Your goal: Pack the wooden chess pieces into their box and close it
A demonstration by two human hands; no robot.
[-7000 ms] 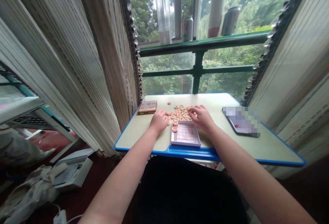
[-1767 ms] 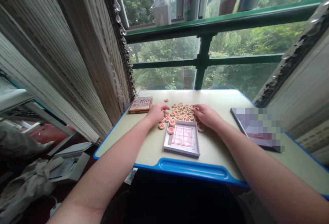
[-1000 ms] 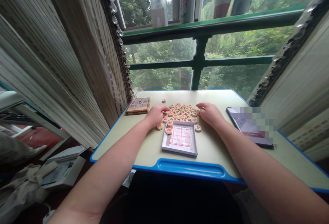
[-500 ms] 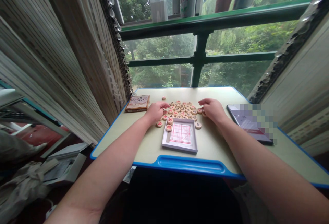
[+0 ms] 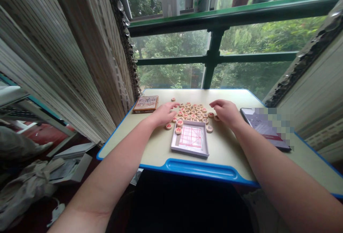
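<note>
Round wooden xiangqi pieces (image 5: 193,111) with red and black characters lie face up in a cluster on the table. My left hand (image 5: 164,114) is at the cluster's left edge, its thumb and fingers spread apart and nothing held in them. Across from it, my right hand (image 5: 224,111) hovers by the right edge, near a red piece (image 5: 210,115), with fingers loosely bent and apart. In front of the cluster sits a shallow white box tray (image 5: 174,148). Two red pieces, one (image 5: 179,122) behind the other (image 5: 178,130), are at its left back corner; a folded paper board (image 5: 190,136) lies inside.
A printed box lid (image 5: 146,104) rests at the table's back left. On the right lies a dark-edged tablet (image 5: 264,127), partly blurred out. The table (image 5: 155,151) has a blue rim with a tray groove (image 5: 200,168) in front. A window with green bars stands behind.
My left hand's fingers have spread wider at the cluster's edge. The right hand stays about where it was. The view has shifted slightly; the pieces keep about the same layout.
</note>
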